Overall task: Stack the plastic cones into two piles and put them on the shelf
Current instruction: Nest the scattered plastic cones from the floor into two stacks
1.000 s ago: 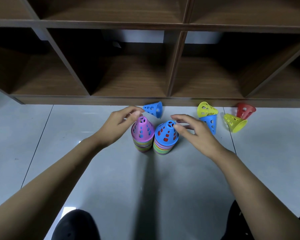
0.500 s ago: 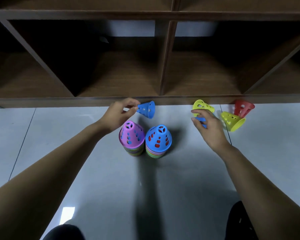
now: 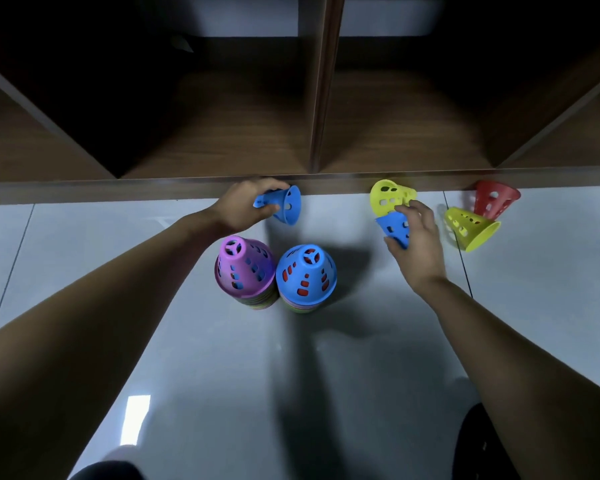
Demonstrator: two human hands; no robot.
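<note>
Two piles of perforated plastic cones stand side by side on the floor: one topped by a purple cone (image 3: 242,266), the other by a blue cone (image 3: 306,273). My left hand (image 3: 243,206) grips a loose blue cone (image 3: 286,205) lying on its side by the shelf's base. My right hand (image 3: 418,242) closes around another blue cone (image 3: 394,228), fingertips touching a yellow cone (image 3: 388,197) above it. A second yellow cone (image 3: 470,228) and a red cone (image 3: 494,199) lie further right.
The wooden shelf (image 3: 312,183) runs across the back with open compartments split by a vertical divider (image 3: 321,98). The floor is pale glossy tile. My dark-clad knees show at the bottom edge.
My left hand left the purple pile and took hold of the loose blue cone. My right hand moved from the blue pile rightward onto the blue and yellow cones.
</note>
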